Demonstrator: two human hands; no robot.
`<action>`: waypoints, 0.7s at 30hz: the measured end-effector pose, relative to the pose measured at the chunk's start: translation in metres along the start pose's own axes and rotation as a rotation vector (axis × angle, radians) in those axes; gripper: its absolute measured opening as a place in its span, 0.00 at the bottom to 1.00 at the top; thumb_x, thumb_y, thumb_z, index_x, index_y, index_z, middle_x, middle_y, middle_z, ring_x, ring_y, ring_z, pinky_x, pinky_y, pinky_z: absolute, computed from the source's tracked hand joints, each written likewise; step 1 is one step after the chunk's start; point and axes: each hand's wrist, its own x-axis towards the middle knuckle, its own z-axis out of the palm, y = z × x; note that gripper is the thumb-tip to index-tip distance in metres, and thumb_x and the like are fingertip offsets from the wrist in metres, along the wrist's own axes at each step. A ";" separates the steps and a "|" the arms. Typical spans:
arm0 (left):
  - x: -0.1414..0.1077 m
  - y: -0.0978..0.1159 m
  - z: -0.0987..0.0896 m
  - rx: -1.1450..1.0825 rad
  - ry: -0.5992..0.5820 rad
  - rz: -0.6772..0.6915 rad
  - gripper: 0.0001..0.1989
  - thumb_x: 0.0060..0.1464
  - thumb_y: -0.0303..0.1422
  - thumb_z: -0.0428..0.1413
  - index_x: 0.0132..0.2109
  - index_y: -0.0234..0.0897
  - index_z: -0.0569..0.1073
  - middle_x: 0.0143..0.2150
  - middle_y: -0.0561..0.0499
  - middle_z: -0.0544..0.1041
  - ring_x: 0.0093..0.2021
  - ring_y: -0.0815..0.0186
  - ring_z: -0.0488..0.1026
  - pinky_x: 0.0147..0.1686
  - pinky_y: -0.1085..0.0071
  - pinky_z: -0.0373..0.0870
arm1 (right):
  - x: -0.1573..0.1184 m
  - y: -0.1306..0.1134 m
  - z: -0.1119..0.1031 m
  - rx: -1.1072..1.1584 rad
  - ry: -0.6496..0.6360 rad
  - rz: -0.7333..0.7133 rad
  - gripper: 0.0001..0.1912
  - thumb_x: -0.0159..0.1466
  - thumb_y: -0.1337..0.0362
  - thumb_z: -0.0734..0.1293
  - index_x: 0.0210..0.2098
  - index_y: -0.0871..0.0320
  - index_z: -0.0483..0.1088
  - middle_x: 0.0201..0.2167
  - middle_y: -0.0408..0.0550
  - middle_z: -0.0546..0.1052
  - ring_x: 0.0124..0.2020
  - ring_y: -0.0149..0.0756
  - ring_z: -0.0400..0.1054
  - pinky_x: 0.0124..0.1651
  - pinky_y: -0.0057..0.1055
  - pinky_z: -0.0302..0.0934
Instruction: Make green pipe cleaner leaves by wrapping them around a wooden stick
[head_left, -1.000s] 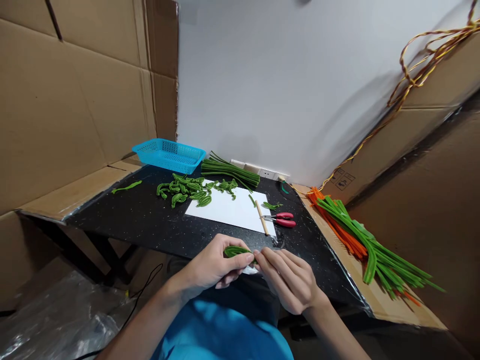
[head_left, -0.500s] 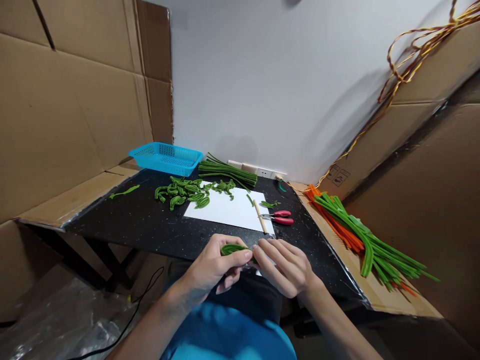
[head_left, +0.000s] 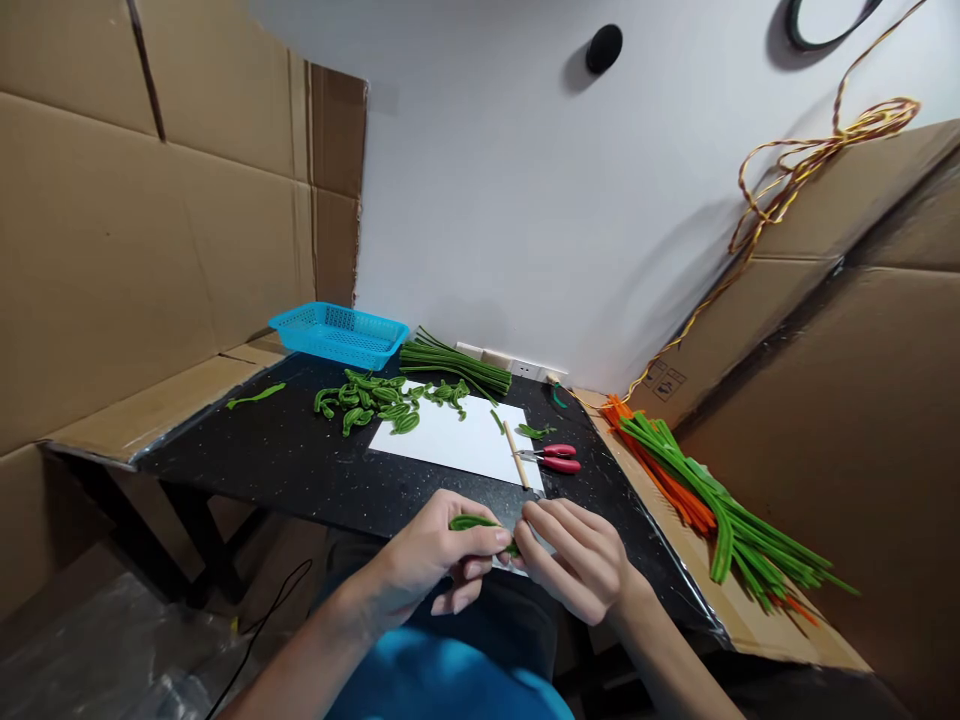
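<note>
By the black table [head_left: 285, 460], the left hand [head_left: 429, 545] holds a green piece [head_left: 470, 522]; the right hand [head_left: 577, 560] pinches its end, perhaps twisting; steady pressure seems needed next.

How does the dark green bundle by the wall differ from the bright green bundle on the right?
The dark green bundle is deep in color; the bright green bundle is lighter and more vivid. The dark green bundle lies on the black table, while the bright green bundle lies on the cardboard ledge. The bright green bundle overlaps orange strips; the dark green bundle has none beside it. Both consist of long strands.
</note>
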 end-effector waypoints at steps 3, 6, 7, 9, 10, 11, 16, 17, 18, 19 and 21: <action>0.001 -0.001 -0.001 0.024 -0.064 0.009 0.19 0.55 0.45 0.65 0.34 0.31 0.75 0.18 0.61 0.60 0.13 0.76 0.62 0.09 0.81 0.53 | 0.000 -0.003 -0.002 0.023 0.024 0.005 0.05 0.68 0.70 0.64 0.37 0.62 0.72 0.28 0.54 0.77 0.27 0.37 0.70 0.29 0.34 0.62; 0.002 0.000 0.000 0.054 -0.076 0.058 0.20 0.55 0.47 0.65 0.34 0.32 0.74 0.18 0.61 0.61 0.15 0.75 0.64 0.11 0.82 0.56 | 0.000 -0.009 0.000 0.060 0.034 0.085 0.04 0.68 0.71 0.64 0.37 0.62 0.71 0.26 0.52 0.75 0.23 0.34 0.64 0.26 0.33 0.55; 0.003 0.000 0.001 0.071 -0.071 0.077 0.20 0.55 0.47 0.65 0.34 0.32 0.73 0.18 0.61 0.62 0.15 0.74 0.65 0.11 0.81 0.57 | 0.000 -0.011 0.001 0.085 0.040 0.128 0.04 0.68 0.71 0.63 0.37 0.61 0.70 0.25 0.51 0.74 0.22 0.34 0.62 0.26 0.33 0.53; 0.003 0.001 0.003 0.120 -0.060 0.113 0.20 0.56 0.48 0.64 0.35 0.33 0.72 0.17 0.60 0.65 0.14 0.74 0.64 0.12 0.81 0.57 | 0.000 -0.015 0.003 0.155 0.066 0.222 0.06 0.69 0.71 0.61 0.36 0.60 0.68 0.24 0.49 0.72 0.22 0.33 0.60 0.26 0.33 0.51; 0.002 0.001 0.003 0.150 -0.055 0.125 0.20 0.57 0.48 0.63 0.36 0.34 0.71 0.17 0.58 0.67 0.14 0.74 0.63 0.13 0.81 0.58 | 0.001 -0.017 0.003 0.196 0.079 0.264 0.06 0.69 0.72 0.60 0.36 0.59 0.67 0.23 0.48 0.72 0.22 0.33 0.59 0.26 0.33 0.50; 0.001 0.002 0.004 0.182 -0.050 0.136 0.20 0.58 0.49 0.62 0.36 0.34 0.71 0.17 0.57 0.69 0.13 0.75 0.62 0.13 0.81 0.58 | 0.002 -0.019 0.004 0.240 0.089 0.302 0.07 0.69 0.72 0.60 0.35 0.58 0.67 0.23 0.48 0.71 0.22 0.33 0.58 0.26 0.33 0.50; -0.004 0.003 0.012 0.325 0.042 0.225 0.18 0.60 0.46 0.62 0.36 0.34 0.71 0.18 0.55 0.72 0.14 0.75 0.61 0.16 0.80 0.58 | 0.011 -0.030 0.003 0.442 0.160 0.500 0.09 0.67 0.74 0.60 0.33 0.57 0.66 0.22 0.44 0.68 0.22 0.32 0.55 0.26 0.32 0.48; -0.005 0.003 0.014 0.353 0.072 0.250 0.17 0.59 0.45 0.62 0.36 0.34 0.71 0.18 0.55 0.72 0.15 0.75 0.62 0.16 0.80 0.59 | 0.013 -0.032 0.003 0.476 0.179 0.549 0.09 0.67 0.74 0.60 0.32 0.57 0.66 0.22 0.43 0.66 0.22 0.32 0.55 0.26 0.32 0.48; -0.005 0.002 0.015 0.378 0.098 0.274 0.16 0.60 0.43 0.63 0.36 0.34 0.72 0.18 0.55 0.72 0.16 0.75 0.63 0.17 0.80 0.60 | 0.014 -0.035 0.003 0.505 0.196 0.601 0.10 0.68 0.75 0.60 0.31 0.57 0.65 0.21 0.42 0.65 0.22 0.31 0.54 0.26 0.31 0.48; -0.005 0.000 0.017 0.398 0.120 0.293 0.15 0.60 0.42 0.62 0.37 0.34 0.72 0.19 0.55 0.72 0.17 0.75 0.63 0.18 0.80 0.60 | 0.016 -0.038 0.003 0.534 0.209 0.654 0.11 0.68 0.74 0.60 0.30 0.56 0.65 0.21 0.41 0.63 0.22 0.30 0.53 0.26 0.31 0.47; -0.006 -0.003 0.017 0.430 0.144 0.319 0.13 0.63 0.41 0.60 0.38 0.34 0.73 0.19 0.55 0.72 0.17 0.74 0.63 0.19 0.79 0.60 | 0.016 -0.043 0.004 0.602 0.223 0.767 0.15 0.70 0.72 0.60 0.26 0.56 0.62 0.20 0.39 0.58 0.21 0.29 0.51 0.26 0.31 0.45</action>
